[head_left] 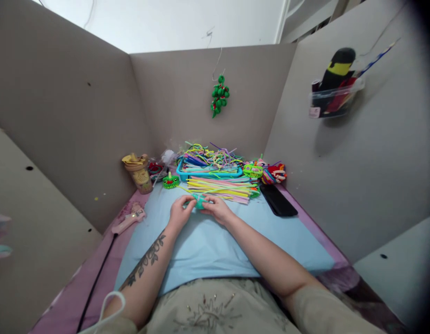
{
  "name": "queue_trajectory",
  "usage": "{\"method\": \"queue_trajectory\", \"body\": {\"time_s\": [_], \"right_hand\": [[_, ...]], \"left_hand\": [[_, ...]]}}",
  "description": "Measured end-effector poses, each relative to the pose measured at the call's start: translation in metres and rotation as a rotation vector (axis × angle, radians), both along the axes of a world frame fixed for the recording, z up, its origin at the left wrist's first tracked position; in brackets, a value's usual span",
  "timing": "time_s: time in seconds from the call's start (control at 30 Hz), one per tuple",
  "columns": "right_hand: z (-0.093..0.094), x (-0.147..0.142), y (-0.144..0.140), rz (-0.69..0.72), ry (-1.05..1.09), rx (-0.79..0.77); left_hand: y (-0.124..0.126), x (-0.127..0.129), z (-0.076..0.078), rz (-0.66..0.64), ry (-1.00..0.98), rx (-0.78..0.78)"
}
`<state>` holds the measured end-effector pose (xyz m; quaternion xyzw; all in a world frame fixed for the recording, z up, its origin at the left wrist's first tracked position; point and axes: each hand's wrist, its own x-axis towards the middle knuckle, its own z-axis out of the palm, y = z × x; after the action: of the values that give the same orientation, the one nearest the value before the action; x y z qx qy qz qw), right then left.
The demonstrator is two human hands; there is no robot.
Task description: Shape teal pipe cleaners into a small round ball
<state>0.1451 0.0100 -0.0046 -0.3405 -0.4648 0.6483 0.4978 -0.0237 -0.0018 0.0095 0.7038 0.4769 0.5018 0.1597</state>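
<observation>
1. The left hand (182, 212) and right hand (218, 209) meet over the middle of the desk (74, 292), nearer its far edge; thumbs and fingertips are nearly closed, pinching a small teal fuzzy piece (200, 201) from both sides, probably so that it can be worked while held steady.
2. The smooth light-blue cloth (208, 246) spreads under the hands, likely to give a clean surface.
3. Straight pastel fuzzy sticks (218, 185) lie side by side just beyond the hands, seemingly for easy picking. Behind them, toward the far edge, a turquoise plastic tray (182, 176) gathers more, perhaps to stop them scattering.
4. A pink glue-gun-like tool (129, 221) with a black cord (97, 283) rests by the left edge, presumably within reach but out of the way. A tan patterned cup (140, 176) stands near the far left corner; a flat black rectangular object (279, 202) lies by the right edge.
5. Count: one teal piece, one tray, one tool, one cup, one black object; one green fuzzy figure (171, 181) left of the sticks and one lime-green fuzzy figure (253, 170) right of the tray. The sticks overlap too much to count.
</observation>
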Motion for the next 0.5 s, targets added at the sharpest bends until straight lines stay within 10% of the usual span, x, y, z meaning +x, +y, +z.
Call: {"method": "queue_trajectory", "body": {"time_s": [0.17, 0.37, 0.5], "right_hand": [[-0.003, 0.008, 0.007, -0.324, -0.301, 0.360], [-0.004, 0.014, 0.010, -0.451, -0.436, 0.431], [-0.003, 0.013, 0.007, -0.412, -0.457, 0.432]], "left_hand": [[0.006, -0.010, -0.003, 0.264, -0.028, 0.129], [0.016, -0.010, -0.011, 0.141, -0.395, -0.537], [0.016, -0.009, -0.008, -0.011, -0.861, -0.709]]}}
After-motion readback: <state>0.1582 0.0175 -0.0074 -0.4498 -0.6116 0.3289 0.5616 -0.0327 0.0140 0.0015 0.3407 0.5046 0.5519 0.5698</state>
